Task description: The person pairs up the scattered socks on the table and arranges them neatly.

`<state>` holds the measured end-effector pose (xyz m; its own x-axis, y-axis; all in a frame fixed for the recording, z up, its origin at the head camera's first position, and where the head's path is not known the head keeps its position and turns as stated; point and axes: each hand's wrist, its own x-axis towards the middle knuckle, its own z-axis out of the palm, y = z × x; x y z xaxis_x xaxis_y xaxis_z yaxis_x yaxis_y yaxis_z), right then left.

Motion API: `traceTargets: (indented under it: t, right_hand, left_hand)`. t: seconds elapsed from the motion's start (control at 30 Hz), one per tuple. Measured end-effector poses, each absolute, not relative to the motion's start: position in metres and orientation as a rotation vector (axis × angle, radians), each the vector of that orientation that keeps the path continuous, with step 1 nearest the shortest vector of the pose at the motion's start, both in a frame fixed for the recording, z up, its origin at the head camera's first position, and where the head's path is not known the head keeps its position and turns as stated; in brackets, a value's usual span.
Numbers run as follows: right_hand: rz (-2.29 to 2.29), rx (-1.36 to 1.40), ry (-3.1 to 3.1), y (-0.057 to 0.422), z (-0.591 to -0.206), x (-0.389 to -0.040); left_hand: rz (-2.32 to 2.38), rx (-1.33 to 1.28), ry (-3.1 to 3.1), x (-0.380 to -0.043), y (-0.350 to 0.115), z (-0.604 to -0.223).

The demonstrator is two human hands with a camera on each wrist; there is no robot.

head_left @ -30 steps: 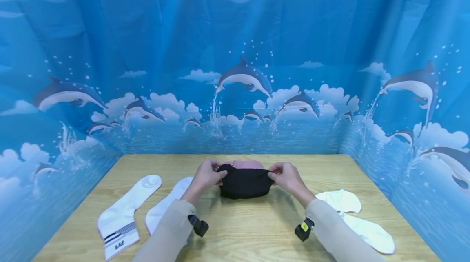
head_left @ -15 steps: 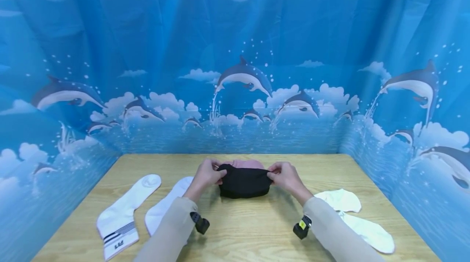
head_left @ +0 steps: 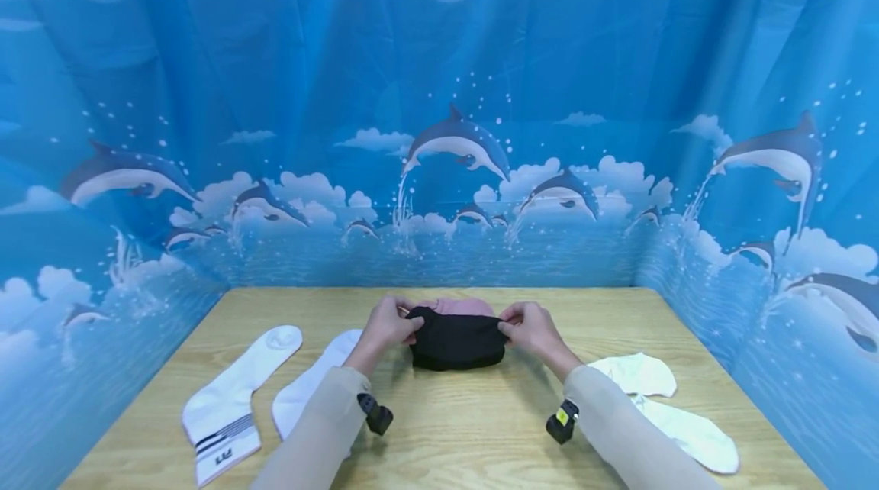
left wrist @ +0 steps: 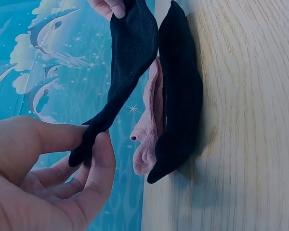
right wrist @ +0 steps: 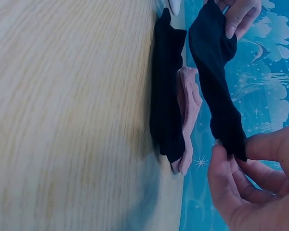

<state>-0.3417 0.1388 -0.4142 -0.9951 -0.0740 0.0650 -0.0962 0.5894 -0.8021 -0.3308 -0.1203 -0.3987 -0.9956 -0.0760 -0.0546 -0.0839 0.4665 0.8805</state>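
I find the long black fabric sock [left wrist: 133,50] raised above the far middle of the table, drawn out between the person's two hands. The left hand [head_left: 389,324] pinches one end between thumb and fingers; the right hand [head_left: 532,328] pinches the other end likewise. Both grips are firm enough to hold the sock clear of the tabletop.

Below it, a second black fabric sock [right wrist: 167,91] lies on the wood. From the head view the two black pieces merge into one dark shape, and I cannot trace the border between them. Behind lies a dusty-pink fabric sock [head_left: 463,307], mostly covered by black cloth; I cannot tell whether it is one piece or two.

Left of the hands, a white sock with dark stripes [head_left: 230,398] lies flat, its dark lettering too small to read. Beside it, a plain white sock [head_left: 309,379] is partly hidden by the beige left sleeve [head_left: 312,429]. To the right, two off-white short socks [head_left: 690,433] lie partly behind the beige right sleeve [head_left: 618,421]. The pale wood-grain table [head_left: 453,444] is cut off at the near edge; a blue dolphin-print curtain [head_left: 439,40] surrounds it.
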Motion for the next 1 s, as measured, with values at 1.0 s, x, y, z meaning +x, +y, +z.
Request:
traceTargets:
  t: [1.0]
  right_hand:
    - [1.456, 0.131, -2.753, 0.136, -0.425, -0.348]
  left_hand:
    - [1.626, -0.181, 2.64, -0.335, -0.12, -0.407]
